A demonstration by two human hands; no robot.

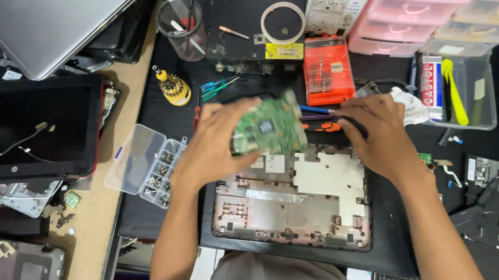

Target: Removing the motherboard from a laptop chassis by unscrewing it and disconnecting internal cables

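I see the green rectangular circuit board (271, 125) at the centre of the frame, lifted above the opened grey laptop base (296, 194). My left hand (218, 146) pinches it by one edge. My right hand (380, 135) rests just beside its far end, over a black-handled tool (350, 123); I cannot tell whether those fingers grip it. The board looks light, stiff and fragile, best held by its bare edges. Outward, I count one clear compartmented screw box (145, 163) to the left, one orange bit case (329, 70) above, and one closed silver laptop (44, 7) at upper left.
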